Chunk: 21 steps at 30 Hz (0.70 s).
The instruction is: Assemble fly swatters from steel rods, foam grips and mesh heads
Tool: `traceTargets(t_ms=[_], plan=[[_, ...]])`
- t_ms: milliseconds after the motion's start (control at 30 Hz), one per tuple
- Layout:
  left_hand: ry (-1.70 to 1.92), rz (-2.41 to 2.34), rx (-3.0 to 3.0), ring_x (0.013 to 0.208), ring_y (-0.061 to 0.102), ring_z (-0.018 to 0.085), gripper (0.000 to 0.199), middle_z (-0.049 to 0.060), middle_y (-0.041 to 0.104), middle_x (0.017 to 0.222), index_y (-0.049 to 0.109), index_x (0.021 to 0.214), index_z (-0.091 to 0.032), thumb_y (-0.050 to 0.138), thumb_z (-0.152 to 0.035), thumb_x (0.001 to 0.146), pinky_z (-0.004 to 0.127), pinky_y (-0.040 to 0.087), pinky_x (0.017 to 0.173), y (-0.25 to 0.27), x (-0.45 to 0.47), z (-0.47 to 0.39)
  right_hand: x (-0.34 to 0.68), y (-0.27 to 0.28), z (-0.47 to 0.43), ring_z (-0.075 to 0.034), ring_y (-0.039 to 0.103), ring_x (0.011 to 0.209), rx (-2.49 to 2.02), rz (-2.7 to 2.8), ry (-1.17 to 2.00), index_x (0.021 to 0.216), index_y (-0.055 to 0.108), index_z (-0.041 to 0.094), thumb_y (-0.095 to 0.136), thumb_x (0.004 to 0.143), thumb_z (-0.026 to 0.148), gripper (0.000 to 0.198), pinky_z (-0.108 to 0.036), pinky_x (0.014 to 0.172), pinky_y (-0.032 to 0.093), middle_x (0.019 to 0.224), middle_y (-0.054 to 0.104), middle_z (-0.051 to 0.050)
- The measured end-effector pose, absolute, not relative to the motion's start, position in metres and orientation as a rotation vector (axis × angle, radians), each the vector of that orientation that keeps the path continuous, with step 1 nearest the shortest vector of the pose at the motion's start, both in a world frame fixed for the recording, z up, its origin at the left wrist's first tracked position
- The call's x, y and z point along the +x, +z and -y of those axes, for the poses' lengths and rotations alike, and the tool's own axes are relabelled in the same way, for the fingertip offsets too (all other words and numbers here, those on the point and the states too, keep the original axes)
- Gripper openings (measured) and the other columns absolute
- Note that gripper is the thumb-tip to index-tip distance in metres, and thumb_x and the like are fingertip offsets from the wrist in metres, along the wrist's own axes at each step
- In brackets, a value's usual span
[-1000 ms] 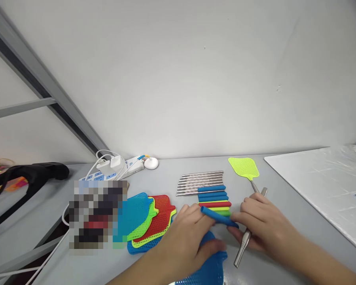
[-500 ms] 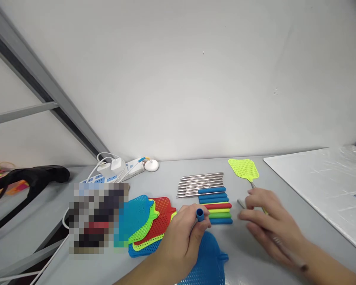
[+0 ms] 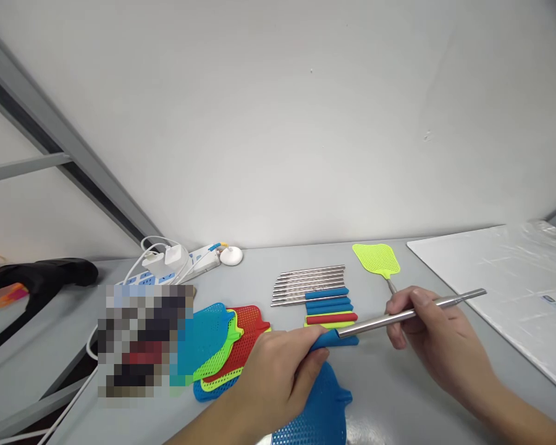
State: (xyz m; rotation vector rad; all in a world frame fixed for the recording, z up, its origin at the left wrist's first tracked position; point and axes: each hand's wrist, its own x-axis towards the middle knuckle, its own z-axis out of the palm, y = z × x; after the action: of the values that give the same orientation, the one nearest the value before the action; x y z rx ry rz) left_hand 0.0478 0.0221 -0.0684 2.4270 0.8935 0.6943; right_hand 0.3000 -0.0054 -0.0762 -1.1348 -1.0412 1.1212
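Observation:
My left hand is closed around a blue handle grip, its open end facing right. My right hand pinches a steel telescopic rod, whose left end meets the grip's mouth; I cannot tell if it is inside. Below my left hand lies a blue fly swatter head. Left of it are overlapping swatter heads in blue, green and red. Behind the hands, several coloured handle grips lie in a row below several thin steel rods. A yellow-green fly swatter lies beyond my right hand.
A power strip with plugs and cables and a white round device sit at the back left. A pixelated patch hides something on the left. A plastic-wrapped white board lies on the right. A wall rises behind the table.
My right hand has turned the steel rod from pointing toward me to lying crosswise, its end brought to the blue grip. My left hand has tilted the grip's mouth rightward.

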Motion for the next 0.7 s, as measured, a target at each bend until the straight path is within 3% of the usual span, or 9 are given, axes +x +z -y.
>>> traceTargets(t_ms=[233,500,700], plan=[[0.642,-0.889,2.438,0.062,0.059,0.014,0.017,-0.001,0.067,0.076,0.059,0.102,-0.021,0.044,-0.028,0.098,0.025,0.040,0.058,-0.065,0.047,-0.025,0.298,-0.073,0.002,-0.015,0.056,0.052,-1.091,1.118,1.137,0.079,0.068,0.021,0.049,0.095,0.051,0.039,-0.029,0.054,0.047,0.057,0.061,-0.002],[0.529,-0.734,2.680,0.067,0.063,0.017,0.024,0.000,0.071,0.087,0.051,0.120,-0.023,0.043,-0.029,0.099,0.029,0.040,0.059,-0.070,0.046,-0.018,0.280,-0.074,0.014,-0.014,0.059,0.068,-0.928,1.533,1.351,0.093,0.070,0.023,0.051,0.097,0.038,0.024,-0.028,0.064,0.049,0.078,0.064,-0.003],[0.573,-0.729,2.676,0.073,0.063,0.019,0.027,0.004,0.070,0.089,0.051,0.122,-0.021,0.044,-0.032,0.099,0.030,0.043,0.063,-0.069,0.054,-0.015,0.284,-0.073,0.018,-0.014,0.055,0.071,-1.090,1.639,1.149,0.094,0.066,0.026,0.050,0.097,0.038,0.020,-0.027,0.064,0.047,0.082,0.059,-0.001]])
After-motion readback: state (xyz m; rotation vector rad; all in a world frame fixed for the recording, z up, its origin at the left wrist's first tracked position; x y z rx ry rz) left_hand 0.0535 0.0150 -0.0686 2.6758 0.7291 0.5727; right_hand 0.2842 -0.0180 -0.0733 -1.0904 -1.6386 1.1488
